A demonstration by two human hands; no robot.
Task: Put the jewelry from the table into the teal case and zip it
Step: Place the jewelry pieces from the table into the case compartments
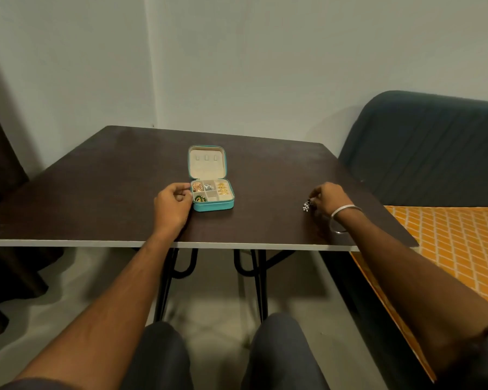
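The teal case (214, 205) lies open in the middle of the dark table (102, 192), its cream lid (206, 162) laid back. Gold, silver and green jewelry fills most of its compartments; one front middle compartment looks bare. My left hand (173, 205) rests against the case's left side, fingers curled, thumb and fingertips at its edge. My right hand (328, 199) is far to the right and pinches a small silver beaded piece of jewelry (307, 205) just above the tabletop. A silver bangle (342, 218) sits on that wrist.
A dark green sofa back (423, 147) stands right of the table, with an orange patterned cushion (459, 249) below it. The table's white front edge (68, 243) runs across near me. Black metal legs (254, 277) and my knees are underneath.
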